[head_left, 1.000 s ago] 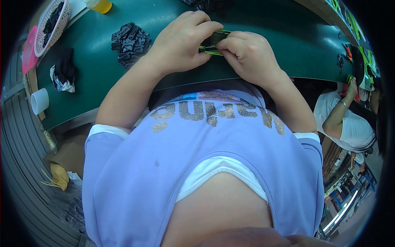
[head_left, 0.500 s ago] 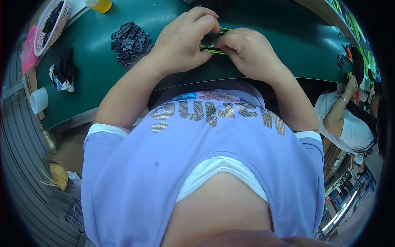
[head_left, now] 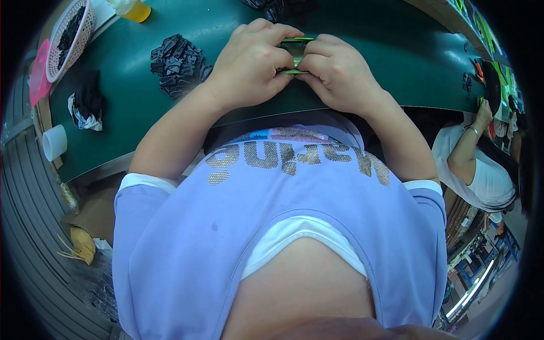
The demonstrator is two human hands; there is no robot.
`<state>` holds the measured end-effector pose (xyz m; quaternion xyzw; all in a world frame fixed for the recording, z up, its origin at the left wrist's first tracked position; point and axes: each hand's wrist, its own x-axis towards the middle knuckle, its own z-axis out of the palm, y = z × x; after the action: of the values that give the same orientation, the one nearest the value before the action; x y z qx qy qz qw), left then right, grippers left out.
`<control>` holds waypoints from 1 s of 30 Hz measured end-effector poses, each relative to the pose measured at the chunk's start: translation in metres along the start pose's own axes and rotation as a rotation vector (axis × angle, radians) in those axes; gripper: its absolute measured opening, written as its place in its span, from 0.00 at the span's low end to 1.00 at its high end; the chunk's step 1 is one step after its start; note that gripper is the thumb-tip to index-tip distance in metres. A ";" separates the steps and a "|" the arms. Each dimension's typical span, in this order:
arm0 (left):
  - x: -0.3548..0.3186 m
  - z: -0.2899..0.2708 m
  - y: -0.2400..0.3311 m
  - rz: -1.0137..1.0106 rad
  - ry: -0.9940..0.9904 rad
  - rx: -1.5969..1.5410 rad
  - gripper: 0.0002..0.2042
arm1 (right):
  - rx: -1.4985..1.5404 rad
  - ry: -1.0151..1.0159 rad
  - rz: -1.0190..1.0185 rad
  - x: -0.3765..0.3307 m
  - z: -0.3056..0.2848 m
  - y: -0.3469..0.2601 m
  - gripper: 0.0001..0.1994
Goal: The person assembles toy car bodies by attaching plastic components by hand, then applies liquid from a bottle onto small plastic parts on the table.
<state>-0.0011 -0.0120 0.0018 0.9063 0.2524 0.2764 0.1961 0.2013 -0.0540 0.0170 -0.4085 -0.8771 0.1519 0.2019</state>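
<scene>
Unmoved hands (head_left: 297, 71), thin green strips (head_left: 294, 55)

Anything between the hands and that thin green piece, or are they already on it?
Nothing visible in between. Both the left hand and the right hand already pinch the thin green piece over the green table. The pile of black parts lies apart, to the left.

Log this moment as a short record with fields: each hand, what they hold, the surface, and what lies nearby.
left hand: pinching the green piece from the left
right hand: pinching the same piece from the right
held item: small thin green part, mostly hidden by fingers
surface: dark green table
nearby left: pile of black parts, white basket, yellow bottle, white cup
other: another person at far right
</scene>
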 end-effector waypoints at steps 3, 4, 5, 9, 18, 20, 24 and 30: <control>-0.002 0.002 0.000 0.056 -0.018 0.003 0.06 | 0.070 0.054 0.005 -0.002 0.003 -0.002 0.04; -0.003 0.002 0.000 0.031 -0.018 -0.047 0.06 | 0.115 0.020 0.032 -0.002 0.001 -0.002 0.03; -0.003 0.001 -0.001 0.008 -0.018 -0.097 0.06 | 0.159 -0.014 0.059 -0.001 -0.001 -0.002 0.03; -0.002 0.002 -0.003 -0.034 -0.005 -0.120 0.05 | 0.018 -0.006 0.007 0.000 -0.006 -0.001 0.04; 0.003 -0.005 -0.013 0.016 -0.017 -0.274 0.08 | 0.154 -0.058 0.015 -0.002 -0.025 0.003 0.07; 0.005 -0.007 -0.020 -0.039 -0.049 -0.476 0.10 | 0.190 -0.065 0.031 0.001 -0.031 0.003 0.08; 0.003 -0.025 -0.015 -0.314 -0.083 -0.874 0.11 | 0.498 -0.139 0.314 -0.002 -0.041 0.004 0.10; 0.002 -0.013 -0.010 -0.357 0.046 -1.209 0.14 | 0.904 0.229 0.412 0.003 -0.028 -0.006 0.11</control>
<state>-0.0114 0.0000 0.0073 0.5730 0.2030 0.3527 0.7114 0.2088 -0.0521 0.0443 -0.4590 -0.5972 0.5071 0.4190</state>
